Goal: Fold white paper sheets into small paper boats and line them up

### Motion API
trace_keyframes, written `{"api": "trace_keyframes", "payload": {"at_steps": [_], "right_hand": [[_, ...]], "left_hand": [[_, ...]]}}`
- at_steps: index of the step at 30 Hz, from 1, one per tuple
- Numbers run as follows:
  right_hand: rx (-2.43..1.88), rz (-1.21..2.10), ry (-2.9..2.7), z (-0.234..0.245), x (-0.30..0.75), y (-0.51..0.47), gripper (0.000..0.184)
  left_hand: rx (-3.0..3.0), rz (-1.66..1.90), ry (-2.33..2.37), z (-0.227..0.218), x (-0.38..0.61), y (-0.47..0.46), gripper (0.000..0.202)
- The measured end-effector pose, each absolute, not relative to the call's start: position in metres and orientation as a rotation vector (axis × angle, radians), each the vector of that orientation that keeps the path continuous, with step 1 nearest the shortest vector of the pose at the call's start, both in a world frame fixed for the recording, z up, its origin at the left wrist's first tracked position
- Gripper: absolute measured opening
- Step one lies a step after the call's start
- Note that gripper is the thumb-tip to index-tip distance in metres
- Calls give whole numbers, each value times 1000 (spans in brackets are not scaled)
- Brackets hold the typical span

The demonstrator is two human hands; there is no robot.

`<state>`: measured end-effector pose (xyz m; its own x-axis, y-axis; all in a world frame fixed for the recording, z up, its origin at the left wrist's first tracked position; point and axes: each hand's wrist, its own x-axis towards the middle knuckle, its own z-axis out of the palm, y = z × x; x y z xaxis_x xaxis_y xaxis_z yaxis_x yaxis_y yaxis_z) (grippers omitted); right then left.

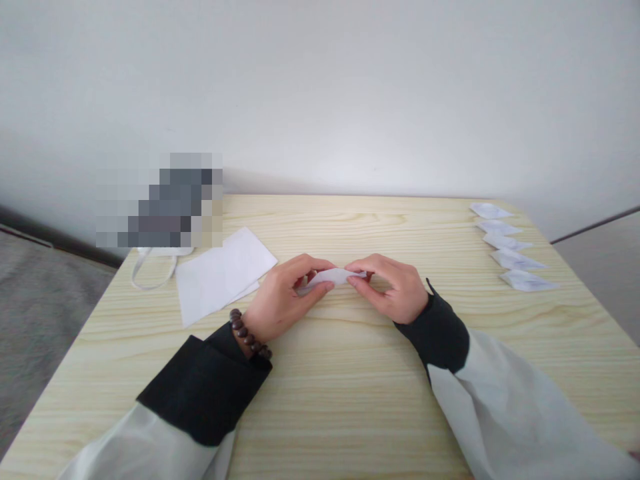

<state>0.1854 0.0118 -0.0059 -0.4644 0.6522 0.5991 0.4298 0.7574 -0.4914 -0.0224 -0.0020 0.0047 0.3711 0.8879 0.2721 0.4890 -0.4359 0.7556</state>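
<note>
A small piece of folded white paper [336,275] is held above the middle of the table, stretched between both my hands. My left hand [293,293] pinches its left end between thumb and fingers. At the other end, my right hand [387,285] grips the paper in the same way, thumb toward me. The paper bulges upward slightly in the middle, and its ends are partly covered by my fingers. Flat white paper sheets [225,273] lie overlapping just left of my left hand.
Several folded white paper shapes [529,280] with pointed ends stand in a column at the table's right side. A pixelated object [167,210] with a white cable loop [153,287] is at the back left. The wooden table [330,400] meets a white wall behind.
</note>
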Motion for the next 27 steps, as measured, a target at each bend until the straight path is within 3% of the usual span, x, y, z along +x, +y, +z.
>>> {"api": "trace_keyframes", "payload": {"at_steps": [8, 27], "right_hand": [[-778, 356, -2130, -5, 179, 7, 7], [-714, 372, -2112, 2, 182, 5, 14]], "left_hand": [[2476, 1122, 1175, 3, -21, -4, 6], [2577, 1208, 1250, 2, -24, -4, 5]]}}
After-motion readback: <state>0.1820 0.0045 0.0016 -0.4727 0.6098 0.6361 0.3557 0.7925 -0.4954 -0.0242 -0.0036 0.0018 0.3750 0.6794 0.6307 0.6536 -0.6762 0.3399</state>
